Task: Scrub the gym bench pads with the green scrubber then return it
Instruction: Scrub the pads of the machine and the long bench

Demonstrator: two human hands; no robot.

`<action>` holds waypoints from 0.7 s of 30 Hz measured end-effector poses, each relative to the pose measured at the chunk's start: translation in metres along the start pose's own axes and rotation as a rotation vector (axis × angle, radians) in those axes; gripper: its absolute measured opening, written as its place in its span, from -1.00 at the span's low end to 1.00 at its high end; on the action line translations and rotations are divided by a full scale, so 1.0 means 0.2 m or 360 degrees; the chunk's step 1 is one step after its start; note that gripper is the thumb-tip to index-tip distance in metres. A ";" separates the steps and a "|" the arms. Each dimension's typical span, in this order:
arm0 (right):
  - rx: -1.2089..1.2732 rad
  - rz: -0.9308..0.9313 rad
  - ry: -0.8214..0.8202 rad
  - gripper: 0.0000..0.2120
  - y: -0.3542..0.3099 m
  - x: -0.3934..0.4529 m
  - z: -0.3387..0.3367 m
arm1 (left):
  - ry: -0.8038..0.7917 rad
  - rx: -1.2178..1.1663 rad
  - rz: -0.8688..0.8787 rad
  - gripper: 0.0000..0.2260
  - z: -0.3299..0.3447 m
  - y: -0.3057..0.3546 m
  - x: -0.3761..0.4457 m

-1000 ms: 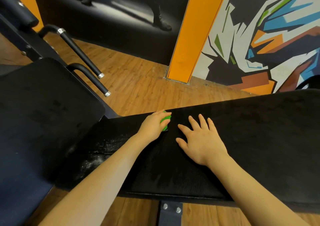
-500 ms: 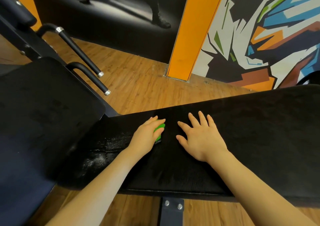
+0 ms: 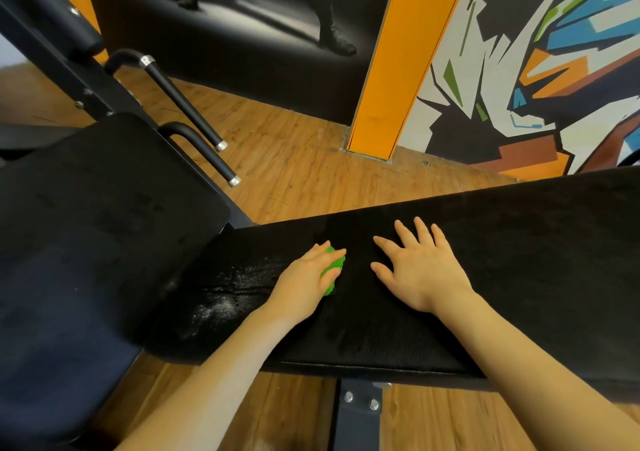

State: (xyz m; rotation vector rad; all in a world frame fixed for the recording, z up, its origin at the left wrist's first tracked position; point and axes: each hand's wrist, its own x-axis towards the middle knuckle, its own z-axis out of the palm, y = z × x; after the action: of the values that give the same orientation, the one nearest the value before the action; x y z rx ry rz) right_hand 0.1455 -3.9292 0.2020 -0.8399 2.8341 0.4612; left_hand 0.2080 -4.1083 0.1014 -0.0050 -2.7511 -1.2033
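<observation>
wood-plank floor (image 3: 311,173), warm brown, glossy in spots. orange pillar (image 3: 398,70) rises from the floor near centre. to its left a dark wall mural (image 3: 242,35) with a figure's boots and a light streak. to its right a graffiti-style wall (image 3: 536,70) in white, black, blue, orange, green. far left: black machine frame (image 3: 52,52) with two padded handles (image 3: 194,128) ending in silver caps. grey steel support post (image 3: 358,412) with two bolts at bottom. lighting even, indoor.
</observation>
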 end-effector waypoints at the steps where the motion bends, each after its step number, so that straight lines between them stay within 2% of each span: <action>1: 0.0002 -0.0003 0.0003 -0.43 0.00 0.00 0.00 | -0.0002 0.0000 0.0025 -0.61 0.00 0.00 -0.06; 7: 0.0002 0.0000 0.0014 -0.43 0.00 0.00 0.00 | 0.0107 -0.0032 0.0054 -0.62 0.03 -0.01 -0.27; 16: -0.0017 0.0018 0.0004 -0.43 -0.01 -0.01 0.00 | 0.0164 -0.0050 -0.0079 -0.64 0.04 0.00 0.02; 21: -0.0036 0.0019 -0.0002 -0.43 -0.02 -0.01 -0.01 | 0.0168 -0.0060 -0.0136 -0.65 0.04 0.02 0.01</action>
State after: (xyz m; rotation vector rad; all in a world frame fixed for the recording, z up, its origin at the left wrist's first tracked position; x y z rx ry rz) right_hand 0.1493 -3.9321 0.2033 -0.8264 2.8394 0.4963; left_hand 0.2055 -4.1000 0.0985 0.1691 -2.6618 -1.2384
